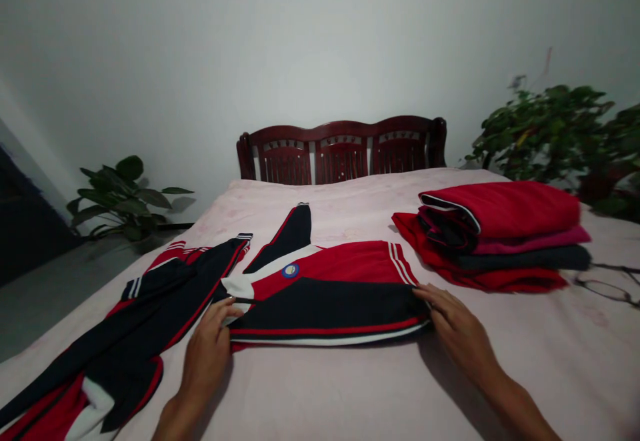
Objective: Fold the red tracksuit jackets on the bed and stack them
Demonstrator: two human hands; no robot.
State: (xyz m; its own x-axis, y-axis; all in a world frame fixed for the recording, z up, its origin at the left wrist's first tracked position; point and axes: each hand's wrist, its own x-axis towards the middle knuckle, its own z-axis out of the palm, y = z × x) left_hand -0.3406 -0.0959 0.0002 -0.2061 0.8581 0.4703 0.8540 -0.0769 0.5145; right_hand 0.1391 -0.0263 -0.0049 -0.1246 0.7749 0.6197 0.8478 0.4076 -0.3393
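Note:
A red, navy and white track jacket (pixel 330 304) with a round blue badge lies on the bed in front of me, its near sleeve stretched sideways and its other sleeve pointing toward the headboard. My left hand (pixel 206 344) pinches the jacket at its collar and shoulder end. At the opposite end, my right hand (pixel 455 324) grips the near sleeve by its cuff; the thumb tips are partly hidden. Left of my left hand spreads another navy and red tracksuit garment (pixel 155 317), loose and unfolded.
A stack of folded red, magenta and dark clothes (pixel 525 211) sits at the right, with eyeglasses (pixel 605 289) beside it. Pink bedding (pixel 350 387) covers the bed, backed by a dark wooden headboard (pixel 343 154). Potted plants (pixel 555 137) stand on both sides.

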